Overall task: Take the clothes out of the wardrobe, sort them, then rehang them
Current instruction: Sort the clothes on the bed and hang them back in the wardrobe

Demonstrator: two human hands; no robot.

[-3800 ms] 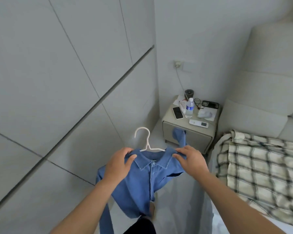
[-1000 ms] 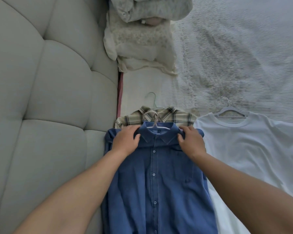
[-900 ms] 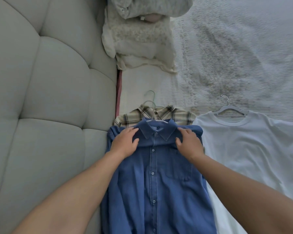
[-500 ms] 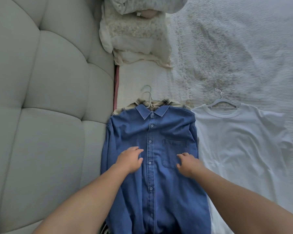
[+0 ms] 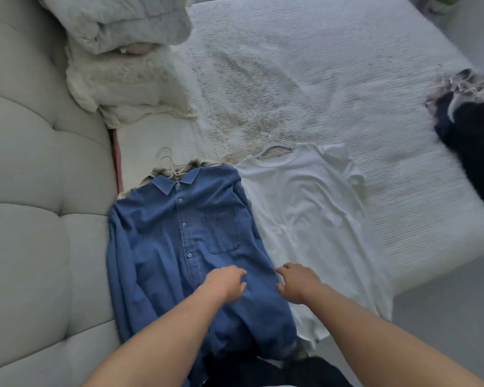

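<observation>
A blue denim shirt (image 5: 179, 241) lies face up on the bed, on a white hanger, covering a plaid shirt (image 5: 154, 174) of which only the collar edge shows. To its right lies a white T-shirt (image 5: 310, 219) on a grey hanger (image 5: 271, 146). My left hand (image 5: 227, 283) rests on the lower front of the denim shirt, fingers loosely curled, holding nothing. At the denim shirt's right edge my right hand (image 5: 299, 283) lies where that shirt meets the T-shirt, fingers curled and empty.
A padded grey headboard (image 5: 39, 219) fills the left. Cream pillows and a folded blanket (image 5: 123, 65) are stacked at the bed's top left. The white ribbed bedspread (image 5: 319, 79) stretches right, with a dark pile of clothes (image 5: 470, 121) at its far right edge.
I turned from the wardrobe to the bed and laid the denim shirt over the plaid one. Both hands let go of its collar and slid down its front toward the hem.
</observation>
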